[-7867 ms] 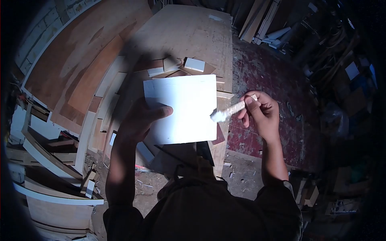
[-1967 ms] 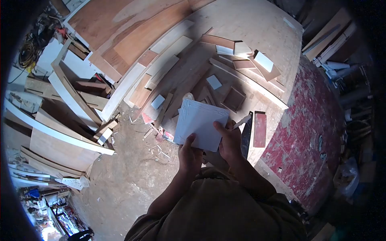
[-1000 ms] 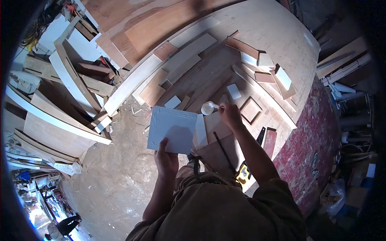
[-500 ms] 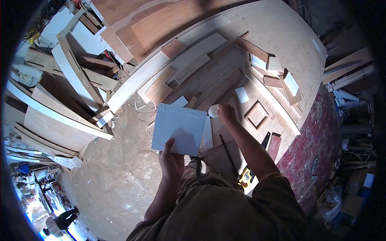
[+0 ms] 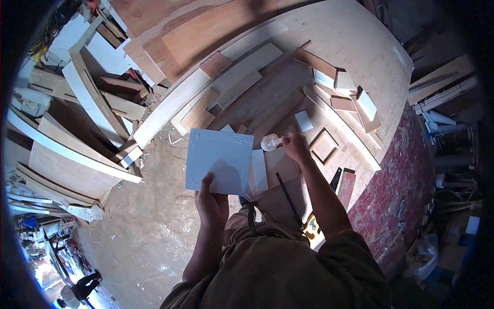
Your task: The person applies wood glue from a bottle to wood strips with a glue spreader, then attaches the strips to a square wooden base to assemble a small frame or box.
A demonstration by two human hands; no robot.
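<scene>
My left hand (image 5: 210, 198) grips the lower edge of a square, pale grey board (image 5: 218, 154), its thumb on the face. Wrinkled patches run along the board's top edge. To the right, my right hand (image 5: 295, 147) is closed on a small, whitish round thing with a short stem (image 5: 269, 142); its exact kind I cannot tell. This thing is just off the board's upper right edge. Below it lies a narrow white strip (image 5: 260, 170). A small square wooden frame (image 5: 324, 146) rests on the worktop right of my hand.
Wood strips and a curved pale piece (image 5: 170, 105) cover the worktop (image 5: 360, 31). A handsaw with a yellow handle (image 5: 311, 226) lies close to my body. Curved panels (image 5: 92, 103) are stacked at left. A person (image 5: 80, 291) is far off at lower left.
Both hands and the board have shifted slightly left in view. The whitish thing has turned, so its stem shows between it and my right fingers.
</scene>
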